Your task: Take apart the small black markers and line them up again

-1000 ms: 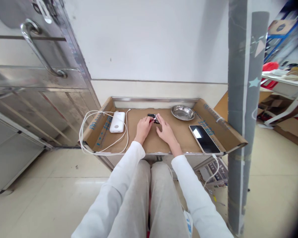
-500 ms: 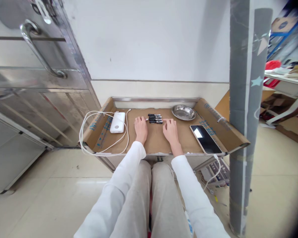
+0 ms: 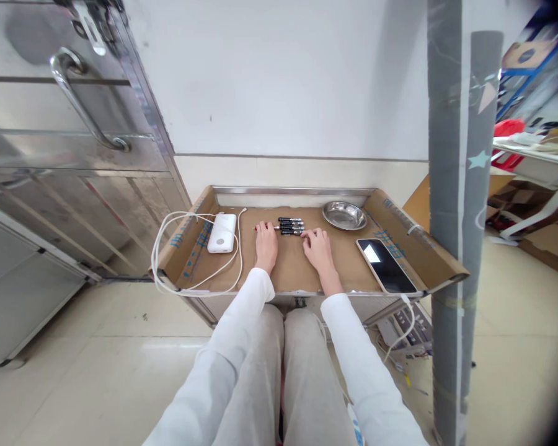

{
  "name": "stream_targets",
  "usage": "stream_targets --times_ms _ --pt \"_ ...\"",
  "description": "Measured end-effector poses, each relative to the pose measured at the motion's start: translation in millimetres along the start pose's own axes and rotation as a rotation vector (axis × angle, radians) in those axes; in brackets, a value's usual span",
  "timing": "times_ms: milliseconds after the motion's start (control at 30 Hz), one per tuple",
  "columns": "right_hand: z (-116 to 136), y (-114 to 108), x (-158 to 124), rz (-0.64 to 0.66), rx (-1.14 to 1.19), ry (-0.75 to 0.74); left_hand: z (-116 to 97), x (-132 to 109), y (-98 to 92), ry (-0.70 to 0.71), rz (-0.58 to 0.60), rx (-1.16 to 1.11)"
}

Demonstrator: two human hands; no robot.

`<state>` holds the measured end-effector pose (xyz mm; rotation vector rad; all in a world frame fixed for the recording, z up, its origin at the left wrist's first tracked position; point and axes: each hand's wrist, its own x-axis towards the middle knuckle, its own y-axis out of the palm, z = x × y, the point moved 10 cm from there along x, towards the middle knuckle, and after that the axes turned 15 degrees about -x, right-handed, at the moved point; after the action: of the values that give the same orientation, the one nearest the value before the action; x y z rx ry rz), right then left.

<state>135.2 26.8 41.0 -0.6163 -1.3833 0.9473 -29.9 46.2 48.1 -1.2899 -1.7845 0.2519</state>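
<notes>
Several black pens (image 3: 291, 223) lie side by side on the cardboard lining (image 3: 291, 263) of a shallow table. To their left, my left hand (image 3: 266, 244) has its fingers closed on a slim pen with a red end (image 3: 255, 228); its pale other end points at the black pens, and the fingers cover its middle. My right hand (image 3: 318, 249) rests at the pens' right side. Its bent fingers appear closed at the right end of the nearest black pen, though the exact contact is small and partly hidden.
A white power bank (image 3: 222, 233) with a looped white cable (image 3: 154, 254) lies at the left. A round steel dish (image 3: 345, 215) stands at the back right, with a phone (image 3: 385, 266) in front of it. Cardboard walls (image 3: 413, 238) edge the table. A wrapped grey column (image 3: 451, 186) rises at the right.
My right fingers have shifted slightly toward me, to the nearest pen's end. The red end beside my left hand now shows. The whole view has dipped slightly.
</notes>
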Motion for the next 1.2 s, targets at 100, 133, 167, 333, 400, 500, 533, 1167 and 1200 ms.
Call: stream_targets --times_ms 100,133,167,333,400,500,533,1167,1200 --pt "1.4 -1.9 -0.6 -0.005 -0.026 -0.007 -0.9 -0.8 0.0 0.012 -0.002 0.017" --pt "1.9 -2.6 -0.7 -0.007 -0.037 -0.009 -1.8 -1.2 -0.8 0.018 -0.006 0.027" --pt "2.5 -3.0 -0.7 -0.006 -0.047 -0.011 -3.6 -1.7 -1.4 0.030 -0.006 0.033" --pt "3.0 -1.9 -0.4 0.006 -0.075 -0.002 -30.3 -9.4 12.4 0.243 0.186 -0.066" --pt "2.8 -0.5 -0.4 0.005 -0.082 0.001 -36.4 -12.6 18.0 0.281 0.254 -0.087" --pt "4.7 0.3 -0.2 -0.008 -0.107 -0.015 -34.0 -11.4 18.5 0.240 0.251 -0.076" --pt "5.8 0.2 0.0 -0.013 -0.117 -0.025 -33.5 -10.9 18.6 0.233 0.250 -0.073" --pt "26.4 -0.4 4.7 0.062 0.058 -0.198 -39.7 -12.6 27.5 0.284 0.375 -0.270" --pt "27.3 -0.6 4.7 0.062 0.079 -0.209 -39.5 -12.7 26.7 0.277 0.373 -0.290"
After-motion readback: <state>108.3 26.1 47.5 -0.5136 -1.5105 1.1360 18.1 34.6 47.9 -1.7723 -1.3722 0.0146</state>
